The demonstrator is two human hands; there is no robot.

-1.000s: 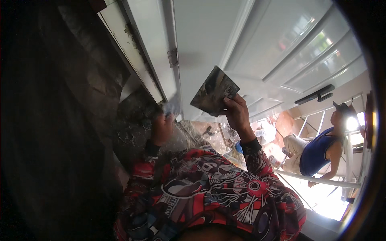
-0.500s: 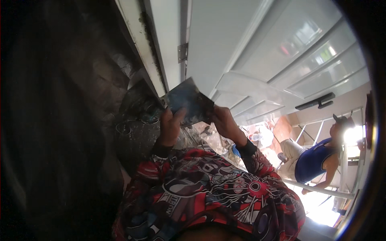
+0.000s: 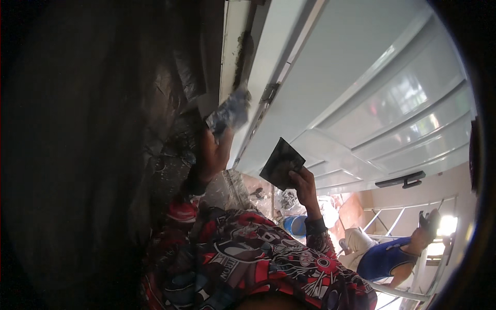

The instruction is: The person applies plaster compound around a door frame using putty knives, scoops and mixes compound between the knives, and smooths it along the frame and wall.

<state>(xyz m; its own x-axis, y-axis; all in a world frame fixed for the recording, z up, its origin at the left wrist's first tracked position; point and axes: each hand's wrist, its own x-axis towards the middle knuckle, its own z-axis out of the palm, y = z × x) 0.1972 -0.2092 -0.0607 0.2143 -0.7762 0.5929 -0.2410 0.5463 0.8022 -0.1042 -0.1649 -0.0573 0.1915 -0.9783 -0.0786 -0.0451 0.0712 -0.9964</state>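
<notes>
My left hand [image 3: 216, 155] is raised beside the white door frame [image 3: 261, 59], its fingers closed on a bluish-grey flat piece [image 3: 231, 110]. Motion blurs that piece, so its exact kind does not show. Lower and to the right, my right hand [image 3: 306, 187] pinches a dark, thin square sheet [image 3: 280, 161] by its near corner, thumb on its face. The sheet is tilted, in front of the glossy white panelled door [image 3: 351, 77]. A wide gap separates the two hands.
A metal hinge [image 3: 269, 93] joins door and frame; a black handle [image 3: 400, 180] sits at the door's far end. Dark sheeting [image 3: 119, 155] covers the left side. A blue bucket [image 3: 295, 225] stands below. At right, a person in blue [image 3: 385, 260] is near white metal scaffolding [image 3: 395, 222].
My hands have moved apart, from both holding flat pieces together to one piece in each. The left rose toward the frame; the right went lower right. The view has turned.
</notes>
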